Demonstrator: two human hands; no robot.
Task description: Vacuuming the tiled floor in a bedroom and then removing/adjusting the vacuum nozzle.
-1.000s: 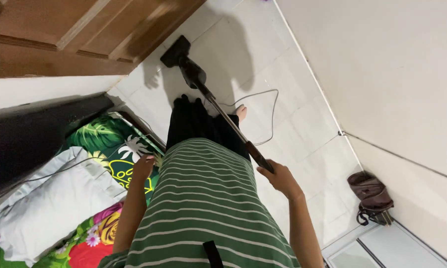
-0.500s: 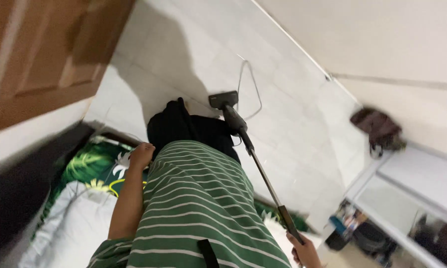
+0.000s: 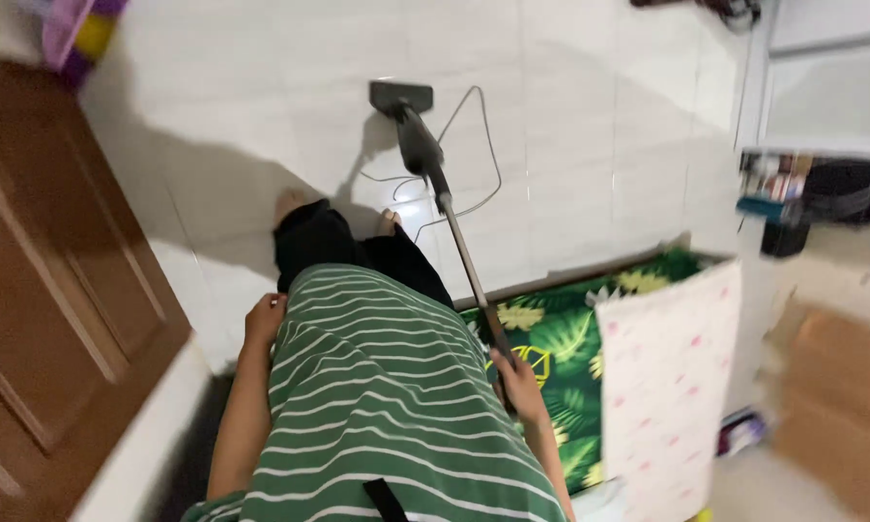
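My right hand grips the upper end of a stick vacuum cleaner. Its metal tube runs forward to a black floor head resting on the white tiled floor. A thin cord loops on the tiles beside the tube. My left hand hangs at my side, fingers curled, against my green striped shirt. My bare feet show below black trousers.
A brown wooden door stands at the left. To the right lies a mattress with a green leaf-print sheet and a white patterned cloth. Cardboard boxes and a shelf with dark items are further right.
The view has swung round to the right; the door is now at the left and the mattress at the right. The vacuum head has moved further out over the tiles. My grip is unchanged.
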